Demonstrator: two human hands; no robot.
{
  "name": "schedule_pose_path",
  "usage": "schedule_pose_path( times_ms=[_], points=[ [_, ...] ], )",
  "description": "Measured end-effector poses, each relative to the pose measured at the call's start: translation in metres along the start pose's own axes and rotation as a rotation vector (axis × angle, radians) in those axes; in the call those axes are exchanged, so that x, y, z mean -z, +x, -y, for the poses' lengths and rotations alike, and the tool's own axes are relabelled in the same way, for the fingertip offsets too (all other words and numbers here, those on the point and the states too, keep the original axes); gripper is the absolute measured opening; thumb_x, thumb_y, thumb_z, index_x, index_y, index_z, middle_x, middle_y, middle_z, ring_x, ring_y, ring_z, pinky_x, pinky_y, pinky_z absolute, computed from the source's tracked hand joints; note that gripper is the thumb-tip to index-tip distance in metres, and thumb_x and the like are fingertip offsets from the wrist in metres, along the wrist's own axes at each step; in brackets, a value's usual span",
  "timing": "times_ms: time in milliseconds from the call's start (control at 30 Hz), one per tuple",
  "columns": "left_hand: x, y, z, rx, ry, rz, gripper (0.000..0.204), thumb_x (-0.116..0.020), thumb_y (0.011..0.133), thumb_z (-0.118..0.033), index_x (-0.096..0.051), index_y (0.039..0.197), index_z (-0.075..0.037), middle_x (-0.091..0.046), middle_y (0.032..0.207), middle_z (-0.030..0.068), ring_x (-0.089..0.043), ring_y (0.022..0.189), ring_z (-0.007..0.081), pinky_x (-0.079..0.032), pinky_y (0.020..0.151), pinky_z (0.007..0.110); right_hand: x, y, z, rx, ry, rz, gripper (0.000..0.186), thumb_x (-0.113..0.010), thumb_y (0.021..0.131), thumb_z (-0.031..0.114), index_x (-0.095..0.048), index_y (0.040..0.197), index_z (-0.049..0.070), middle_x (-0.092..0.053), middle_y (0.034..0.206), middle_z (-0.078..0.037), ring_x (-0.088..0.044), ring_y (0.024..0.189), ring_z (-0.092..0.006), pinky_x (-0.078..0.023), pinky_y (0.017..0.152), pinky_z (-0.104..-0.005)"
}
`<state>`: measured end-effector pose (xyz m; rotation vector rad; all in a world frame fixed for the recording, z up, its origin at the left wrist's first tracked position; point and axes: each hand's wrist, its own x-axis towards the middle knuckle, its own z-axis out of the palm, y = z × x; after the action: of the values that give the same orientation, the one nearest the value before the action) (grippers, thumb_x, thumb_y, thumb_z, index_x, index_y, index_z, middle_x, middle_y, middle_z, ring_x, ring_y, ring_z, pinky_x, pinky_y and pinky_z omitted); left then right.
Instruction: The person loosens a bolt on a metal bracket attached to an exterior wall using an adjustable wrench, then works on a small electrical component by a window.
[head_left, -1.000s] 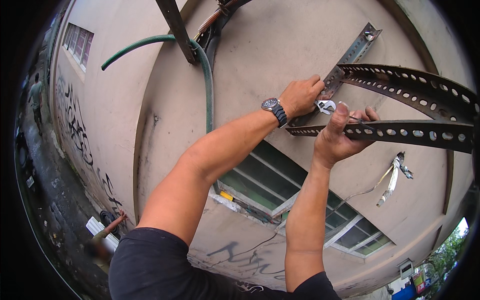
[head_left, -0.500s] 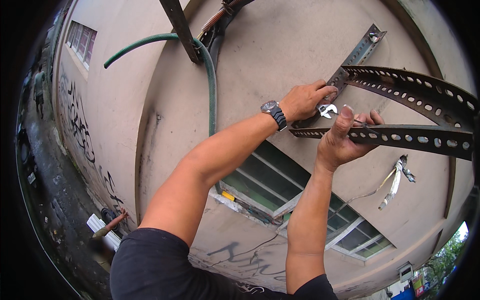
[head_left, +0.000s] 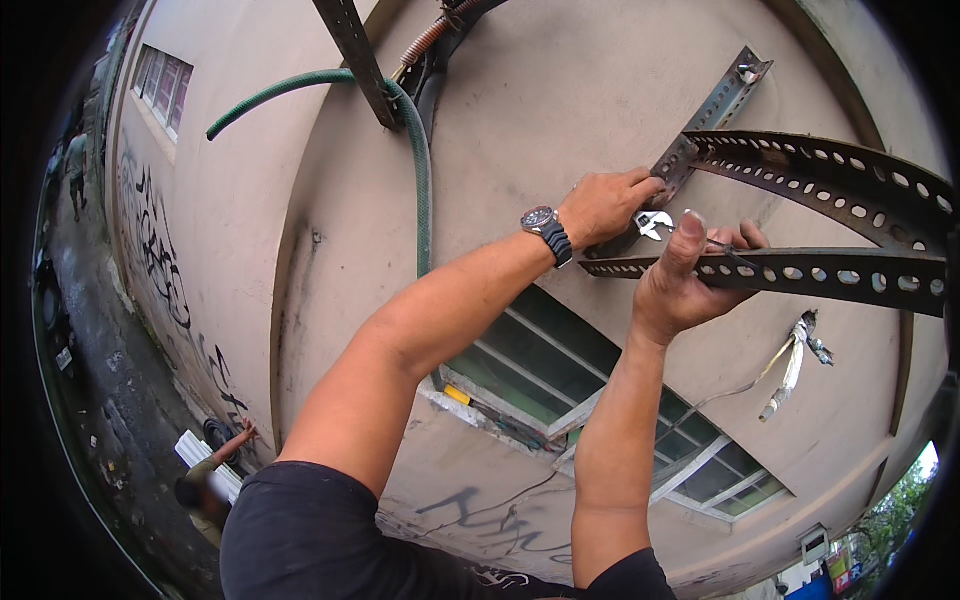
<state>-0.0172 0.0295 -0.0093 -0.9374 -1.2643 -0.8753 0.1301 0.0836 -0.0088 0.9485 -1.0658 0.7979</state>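
Observation:
An adjustable wrench (head_left: 654, 223) with a silver head sits between my two hands. My right hand (head_left: 690, 275) is closed around its handle, thumb up in front, other fingers behind the lower slotted angle bar (head_left: 845, 278). My left hand (head_left: 608, 207), with a black watch (head_left: 541, 220) on the wrist, is closed against the slanting metal bar (head_left: 725, 100) on the wall, beside the wrench's jaws. What its fingertips pinch is hidden. Above my right hand, an upper slotted bar (head_left: 830, 165) runs from the slanting bar toward the right.
A green hose (head_left: 420, 180) hangs at upper left beside a dark metal bar (head_left: 355, 55). Below my arms is a louvred window (head_left: 540, 350), with a yellow-handled tool (head_left: 457, 394) on its ledge. Taped wires (head_left: 790, 370) stick out of the wall. A person (head_left: 205, 490) is at lower left.
My left fingers have shifted slightly by the slanting bar, and the wrench head has moved a little. My right hand stays nearly still. The person below has moved slightly.

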Motion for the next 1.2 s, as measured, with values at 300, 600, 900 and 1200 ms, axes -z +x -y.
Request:
schedule_pose_path(
  times_ms=[300, 600, 900, 1200],
  points=[
    [-0.001, 0.005, -0.003, 0.089, 0.096, 0.024, 0.033, -0.073, 0.086, -0.029, -0.059, 0.107, -0.008, -0.064, 0.095, 0.0106, -0.069, 0.079, 0.0345, -0.055, 0.063, 0.045, -0.002, 0.0, -0.001, 0.002, 0.006, 0.006, 0.057, -0.082, 0.091, 0.024, -0.044, 0.127, 0.002, -0.043, 0.091, 0.001, -0.047, 0.082, -0.0059, -0.044, 0.071, -0.0175],
    [0.001, 0.004, -0.001, -0.02, 0.099, 0.045, 0.029, -0.07, 0.089, -0.029, -0.057, 0.104, -0.008, -0.064, 0.097, 0.0101, -0.07, 0.079, 0.0336, -0.055, 0.06, 0.044, -0.004, 0.005, -0.003, 0.034, 0.002, -0.015, 0.058, -0.082, 0.091, 0.021, -0.04, 0.126, 0.002, -0.037, 0.079, 0.007, -0.04, 0.067, -0.0003, -0.035, 0.061, -0.0145],
    [0.0, 0.017, -0.013, 0.131, 0.221, 0.092, 0.032, -0.066, 0.092, -0.035, -0.057, 0.096, -0.005, -0.068, 0.089, 0.014, -0.072, 0.072, 0.0347, -0.054, 0.056, 0.045, -0.002, 0.001, 0.0, 0.003, -0.016, -0.016, 0.056, -0.084, 0.09, 0.024, -0.046, 0.125, 0.003, -0.045, 0.09, 0.001, -0.047, 0.076, -0.0058, -0.044, 0.069, -0.0175],
    [0.017, 0.023, -0.024, 0.091, 0.331, 0.256, 0.038, -0.061, 0.095, -0.038, -0.062, 0.108, -0.002, -0.07, 0.089, 0.0157, -0.073, 0.075, 0.0353, -0.058, 0.061, 0.043, 0.0, 0.002, -0.001, 0.025, -0.006, -0.014, 0.056, -0.084, 0.09, 0.024, -0.045, 0.124, 0.002, -0.045, 0.089, 0.001, -0.048, 0.075, -0.0055, -0.043, 0.067, -0.0165]
  ],
)
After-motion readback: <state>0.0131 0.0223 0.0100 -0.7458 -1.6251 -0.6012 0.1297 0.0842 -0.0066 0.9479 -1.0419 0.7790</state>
